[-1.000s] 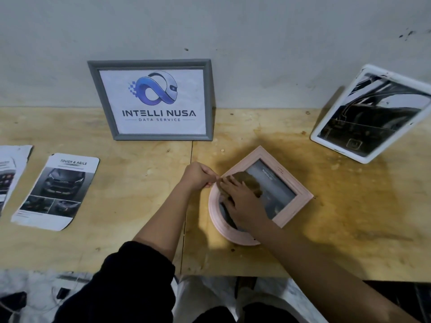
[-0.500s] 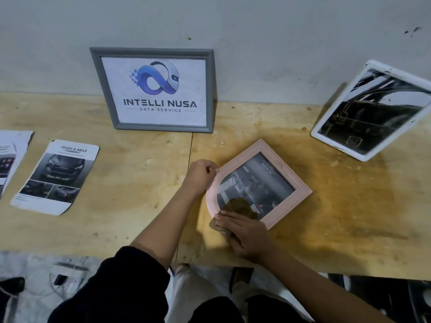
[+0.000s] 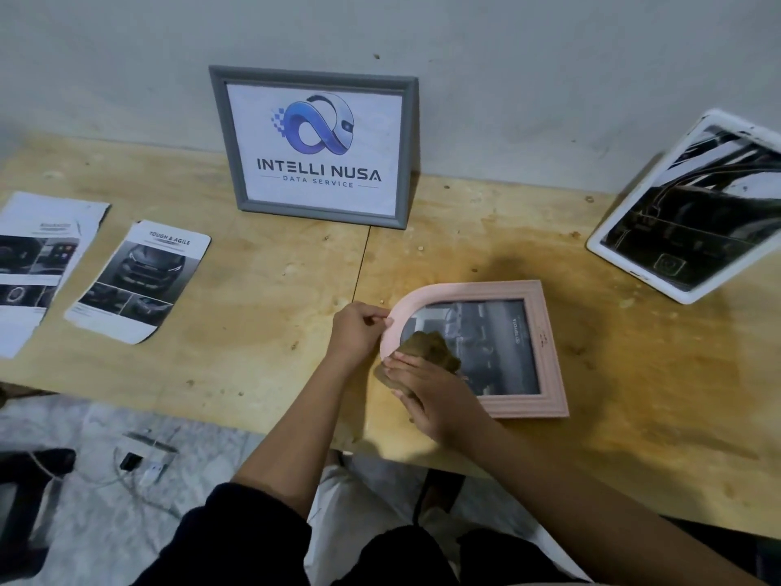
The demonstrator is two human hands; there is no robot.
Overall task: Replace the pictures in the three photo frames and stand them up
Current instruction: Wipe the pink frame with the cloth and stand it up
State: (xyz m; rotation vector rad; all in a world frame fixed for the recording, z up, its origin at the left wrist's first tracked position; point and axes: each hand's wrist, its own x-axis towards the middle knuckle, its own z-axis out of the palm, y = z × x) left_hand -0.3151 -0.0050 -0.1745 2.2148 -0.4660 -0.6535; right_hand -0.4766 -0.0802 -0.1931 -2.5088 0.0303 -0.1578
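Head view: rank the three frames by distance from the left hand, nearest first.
1. Pink frame, lying flat, pinched by the left hand at its curved edge.
2. Grey frame, upright at the back, beyond the hand.
3. White frame, far right.

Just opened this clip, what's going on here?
A person works on the pink frame, which lies flat on the table. The left hand pinches its curved edge while the right hand presses a brown cloth on the glass, apparently wiping it. The gray frame and white frame already stand upright; two printed sheets lie to the left.
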